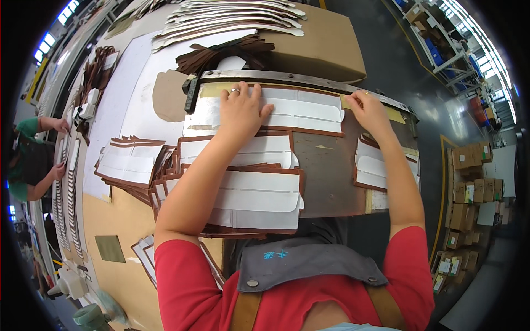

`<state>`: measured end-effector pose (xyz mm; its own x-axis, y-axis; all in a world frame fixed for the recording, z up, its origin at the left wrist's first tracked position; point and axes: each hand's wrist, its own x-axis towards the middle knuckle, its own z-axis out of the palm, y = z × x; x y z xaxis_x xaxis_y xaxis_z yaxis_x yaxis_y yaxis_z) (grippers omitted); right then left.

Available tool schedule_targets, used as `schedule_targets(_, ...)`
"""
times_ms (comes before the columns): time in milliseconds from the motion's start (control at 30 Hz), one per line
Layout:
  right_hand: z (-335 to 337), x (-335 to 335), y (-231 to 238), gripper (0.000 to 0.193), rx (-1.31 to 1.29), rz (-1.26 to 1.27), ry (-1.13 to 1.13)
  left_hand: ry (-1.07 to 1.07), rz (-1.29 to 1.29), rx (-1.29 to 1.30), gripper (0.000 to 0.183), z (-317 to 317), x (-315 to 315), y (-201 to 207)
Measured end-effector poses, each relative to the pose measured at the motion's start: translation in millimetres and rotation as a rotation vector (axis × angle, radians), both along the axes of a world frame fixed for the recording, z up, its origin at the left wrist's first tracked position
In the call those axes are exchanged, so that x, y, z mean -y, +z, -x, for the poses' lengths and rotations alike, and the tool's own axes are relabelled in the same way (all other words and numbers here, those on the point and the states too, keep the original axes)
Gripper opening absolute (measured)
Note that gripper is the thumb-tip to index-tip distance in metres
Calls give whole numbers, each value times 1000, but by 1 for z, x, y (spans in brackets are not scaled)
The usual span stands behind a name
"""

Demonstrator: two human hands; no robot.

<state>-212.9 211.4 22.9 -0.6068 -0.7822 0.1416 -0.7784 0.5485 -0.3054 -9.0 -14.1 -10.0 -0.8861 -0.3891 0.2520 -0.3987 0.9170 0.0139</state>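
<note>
My left hand (243, 107) lies with its fingers spread on the left part of a long brown-edged panel faced in white (306, 110). The fingertips reach the panel's far edge, beside a metal bar (298, 79) running along the back of the work board. My right hand (367, 107) is closed, thumb and fingers pinched together by the panel's far right corner. Whatever is between them is hidden. Nearer to me, similar panels lie in overlapping stacks (254, 190) under and beside my left forearm. More such pieces (372, 165) lie under my right forearm.
Bundled brown strips (226, 52) and a pile of white strips (232, 19) lie beyond the bar, beside a large cardboard box (314, 47). Another stack of panels (130, 160) is on the left. A co-worker's hands (59, 171) handle striped strips far left. Boxes (469, 209) stand on the right.
</note>
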Motion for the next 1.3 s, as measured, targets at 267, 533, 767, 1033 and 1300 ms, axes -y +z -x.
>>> schedule_targets(267,-45,-13,-2,13,148,562,-85,52,-159,-287,48,-1,24,-6)
schedule_targets(533,-19,-260,51,10,243,484,-429,-32,-303,-497,40,5,18,6)
schedule_targets(767,-92,-70,24,15,337,384,-39,-57,-314,-538,38,0,17,10)
schedule_targets(1033,-126,62,-1,22,511,103,122,-121,-286,-634,33,-7,14,22)
schedule_targets(1300,-115,56,7,20,495,126,114,-177,-287,-668,30,-13,4,36)
